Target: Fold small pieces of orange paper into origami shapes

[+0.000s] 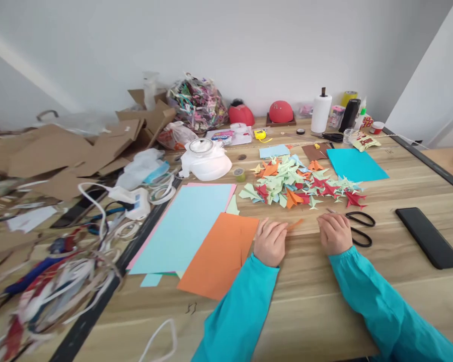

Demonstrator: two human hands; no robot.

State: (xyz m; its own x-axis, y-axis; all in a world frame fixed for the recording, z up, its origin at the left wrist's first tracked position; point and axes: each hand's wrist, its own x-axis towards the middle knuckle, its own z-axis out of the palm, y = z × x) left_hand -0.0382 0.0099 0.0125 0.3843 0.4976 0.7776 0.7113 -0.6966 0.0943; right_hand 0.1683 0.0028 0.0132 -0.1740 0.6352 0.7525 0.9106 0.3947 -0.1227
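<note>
My left hand is closed on a small strip of orange paper, which pokes out to the right of the fingertips. Under and left of that wrist lies a larger orange sheet, overlapping a stack of light blue sheets. My right hand has curled fingers beside a pair of black-handled scissors, covering part of the blades. Whatever its fingers pinch, if anything, is hidden. Just beyond both hands is a pile of small folded paper planes in green, orange and red.
A black phone lies at the right. Behind are a turquoise sheet, a paper roll, a yellow tape measure and red domes. Cardboard, a power strip and tangled cords crowd the left.
</note>
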